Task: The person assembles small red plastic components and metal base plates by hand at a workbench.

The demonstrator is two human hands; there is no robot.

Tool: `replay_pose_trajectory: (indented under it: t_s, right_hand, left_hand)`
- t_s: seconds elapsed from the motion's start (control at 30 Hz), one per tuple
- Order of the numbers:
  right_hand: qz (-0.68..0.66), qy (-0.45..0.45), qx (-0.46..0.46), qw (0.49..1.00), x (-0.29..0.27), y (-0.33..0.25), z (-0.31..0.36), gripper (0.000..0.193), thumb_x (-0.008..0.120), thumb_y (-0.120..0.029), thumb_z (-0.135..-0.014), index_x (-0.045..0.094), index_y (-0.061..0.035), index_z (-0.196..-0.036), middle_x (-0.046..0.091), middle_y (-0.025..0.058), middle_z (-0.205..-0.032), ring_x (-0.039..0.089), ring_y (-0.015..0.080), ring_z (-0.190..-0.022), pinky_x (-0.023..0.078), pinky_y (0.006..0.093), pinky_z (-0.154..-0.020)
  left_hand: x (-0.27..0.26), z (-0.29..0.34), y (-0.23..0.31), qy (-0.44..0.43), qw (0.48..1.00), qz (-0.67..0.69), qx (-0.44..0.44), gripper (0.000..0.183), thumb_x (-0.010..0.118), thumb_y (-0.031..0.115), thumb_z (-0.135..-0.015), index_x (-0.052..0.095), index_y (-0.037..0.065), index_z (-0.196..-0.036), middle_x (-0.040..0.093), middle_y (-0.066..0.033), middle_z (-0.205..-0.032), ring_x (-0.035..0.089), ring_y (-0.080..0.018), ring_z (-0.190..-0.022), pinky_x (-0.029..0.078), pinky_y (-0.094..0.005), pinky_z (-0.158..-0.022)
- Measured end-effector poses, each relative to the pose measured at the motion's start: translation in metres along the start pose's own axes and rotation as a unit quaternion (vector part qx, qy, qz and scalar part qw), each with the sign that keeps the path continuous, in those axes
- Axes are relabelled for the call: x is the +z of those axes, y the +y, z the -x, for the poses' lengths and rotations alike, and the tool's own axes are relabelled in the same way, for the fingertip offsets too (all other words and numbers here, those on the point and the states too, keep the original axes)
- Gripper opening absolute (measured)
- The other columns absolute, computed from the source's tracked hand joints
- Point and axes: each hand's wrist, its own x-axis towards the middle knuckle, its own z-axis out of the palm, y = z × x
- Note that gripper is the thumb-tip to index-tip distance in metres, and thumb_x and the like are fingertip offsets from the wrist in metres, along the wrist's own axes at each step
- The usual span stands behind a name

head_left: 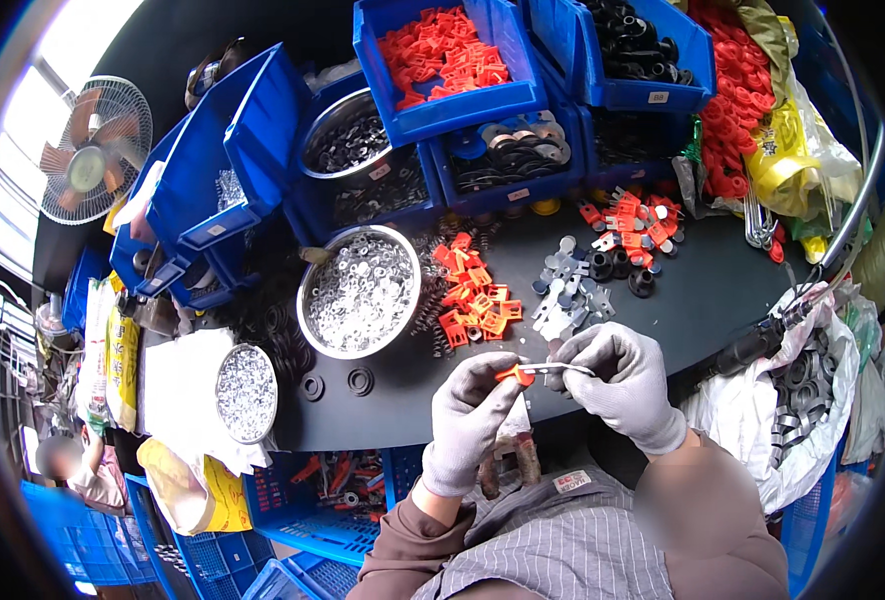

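Observation:
Both my hands wear pale grey gloves and meet just above the table's near edge. My left hand is closed, pinching a small orange plastic part between thumb and fingertips. From the other side, my right hand grips a thin flat metal piece whose left end touches the orange part. Whether the two are joined I cannot tell. Just beyond my hands lie a pile of orange plastic clips and a pile of flat silver metal pieces. Several black rubber caps sit to their right.
A round metal bowl of small washers stands left of the orange clips, near black rings. Blue bins line the back. Farther left are a white tub and a fan. A white bag holds dark parts at right.

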Motion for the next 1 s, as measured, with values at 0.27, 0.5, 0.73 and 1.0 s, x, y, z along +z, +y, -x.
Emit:
replay_pose_trajectory:
  t_s: [0.27, 0.5, 0.73, 1.0]
  right_hand:
    - [0.031, -0.173, 0.052, 0.983, -0.044, -0.007, 0.005, 0.011, 0.073, 0.0, -0.081, 0.072, 0.0013, -0.092, 0.068, 0.0043, -0.084, 0.062, 0.009, -0.078, 0.048, 0.0251, -0.071]
    - [0.041, 0.075, 0.095, 0.992, -0.06, 0.021, -0.037, 0.012, 0.07, -0.012, -0.091, 0.071, -0.0006, -0.094, 0.065, -0.0007, -0.075, 0.056, 0.0038, -0.061, 0.045, 0.02, -0.057]
    - [0.37, 0.311, -0.085, 0.871, -0.185, 0.053, -0.12, 0.017, 0.071, -0.014, -0.088, 0.07, 0.0, -0.098, 0.067, 0.0051, -0.076, 0.058, 0.0093, -0.06, 0.048, 0.0287, -0.056]
    - [0.602, 0.08, -0.052, 0.792, -0.073, 0.051, -0.07, 0.026, 0.072, -0.033, -0.081, 0.071, -0.0097, -0.092, 0.064, 0.0123, -0.089, 0.067, 0.029, -0.079, 0.053, 0.0407, -0.07]
  left_hand:
    - [0.005, 0.0, 0.011, -0.154, 0.94, -0.301, 0.041, 0.023, 0.07, -0.001, -0.085, 0.069, -0.001, -0.108, 0.071, -0.0104, -0.091, 0.067, -0.0155, -0.081, 0.051, -0.0277, -0.073]
    - [0.028, -0.052, -0.006, -0.068, 0.826, -0.52, 0.207, 0.048, 0.074, 0.006, -0.08, 0.059, 0.002, -0.126, 0.064, -0.0151, -0.095, 0.066, -0.0278, -0.085, 0.052, -0.0365, -0.073]
    - [0.004, -0.087, -0.04, -0.048, 0.641, -0.743, 0.188, 0.026, 0.069, 0.022, -0.082, 0.065, 0.009, -0.105, 0.06, -0.0128, -0.094, 0.059, -0.0321, -0.087, 0.048, -0.0436, -0.075]
    - [-0.01, -0.085, -0.057, 0.007, 0.688, -0.683, 0.244, 0.015, 0.068, 0.017, -0.083, 0.061, 0.009, -0.094, 0.061, -0.0109, -0.093, 0.059, -0.0319, -0.089, 0.046, -0.0436, -0.079]
